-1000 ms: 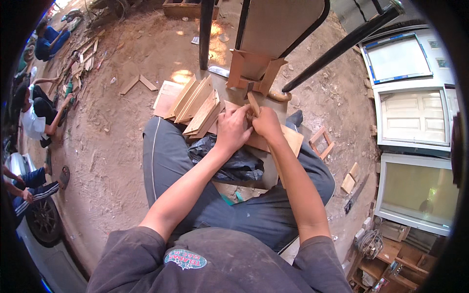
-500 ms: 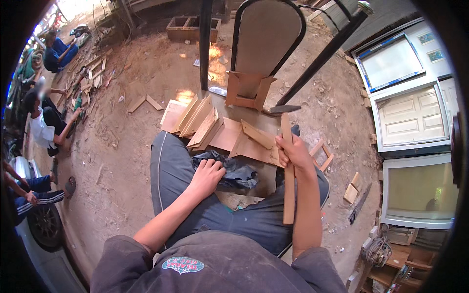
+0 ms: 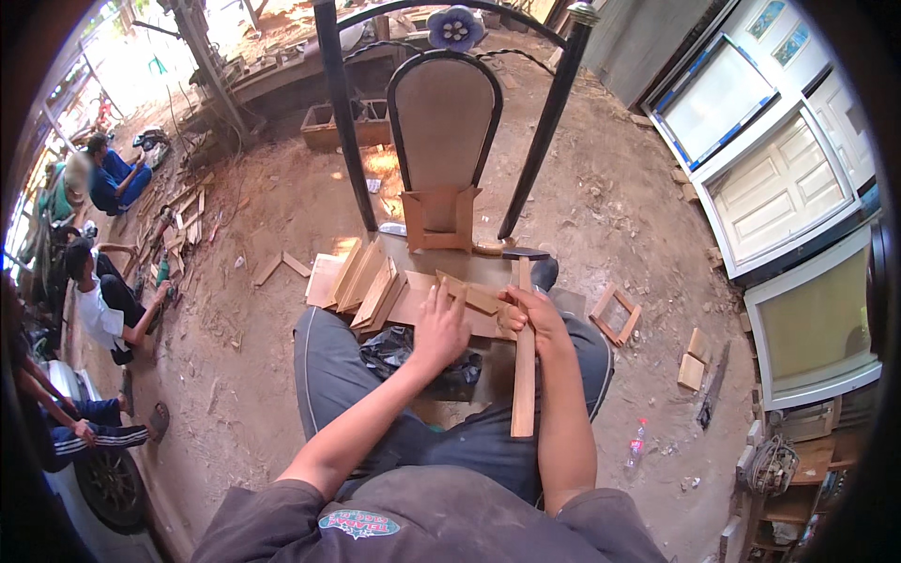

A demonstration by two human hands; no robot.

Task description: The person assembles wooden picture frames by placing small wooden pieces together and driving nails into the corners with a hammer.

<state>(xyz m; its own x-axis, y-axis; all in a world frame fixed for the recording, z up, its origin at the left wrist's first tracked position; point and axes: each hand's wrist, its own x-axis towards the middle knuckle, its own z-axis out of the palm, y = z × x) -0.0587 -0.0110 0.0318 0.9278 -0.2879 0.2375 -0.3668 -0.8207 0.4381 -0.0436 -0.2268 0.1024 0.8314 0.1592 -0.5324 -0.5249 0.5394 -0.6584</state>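
My right hand (image 3: 533, 317) is closed round the wooden handle of a hammer (image 3: 523, 389), whose dark head points away from me. My left hand (image 3: 443, 328) reaches over the wooden pieces, fingers stretched out beside a short wooden strip (image 3: 469, 293); whether the fingertips touch it I cannot tell. Several thin wooden boards (image 3: 375, 291) lean together just left of that strip, between my knees. Below my left hand lies a crumpled black plastic bag (image 3: 399, 355). A small brown wooden frame (image 3: 439, 220) stands against the rounded beige chair back (image 3: 445, 122).
Black metal posts (image 3: 345, 131) flank the chair back. On the dirt floor at right lie a wooden frame (image 3: 616, 314), wood blocks (image 3: 693, 358), a handsaw (image 3: 715, 387) and a plastic bottle (image 3: 637, 445). White doors (image 3: 784, 202) line the right side. Other people (image 3: 111, 300) sit at left.
My left hand has moved from the plastic bag forward to the wooden pieces, its fingers straightening. The hammer in my right hand has come inward, towards the wooden pieces. The view has tilted up.
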